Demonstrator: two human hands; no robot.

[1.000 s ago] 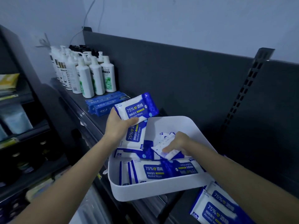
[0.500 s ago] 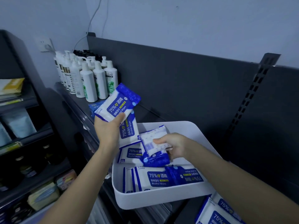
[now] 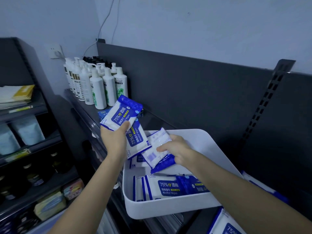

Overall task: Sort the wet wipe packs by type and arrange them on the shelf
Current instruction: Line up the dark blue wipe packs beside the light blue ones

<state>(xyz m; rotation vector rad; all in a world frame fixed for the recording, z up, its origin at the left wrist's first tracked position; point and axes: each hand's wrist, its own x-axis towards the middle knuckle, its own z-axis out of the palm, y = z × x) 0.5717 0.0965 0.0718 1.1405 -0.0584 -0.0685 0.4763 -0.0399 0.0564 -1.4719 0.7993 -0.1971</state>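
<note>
Left hand (image 3: 114, 141) grips two glossy wipe packs (image 3: 121, 114); right hand (image 3: 177, 151) holds a crinkly pack (image 3: 155, 154) above the rounded white tray (image 3: 211, 149).

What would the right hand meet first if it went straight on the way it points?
Probably the lower wipe pack gripped by the left hand: the right hand, itself holding a face-down pack, points left at it. Depth is unclear; the packs may already touch.

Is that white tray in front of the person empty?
No, several blue-and-white alcohol wipe packs lie in the white tray, along its near wall.
</note>
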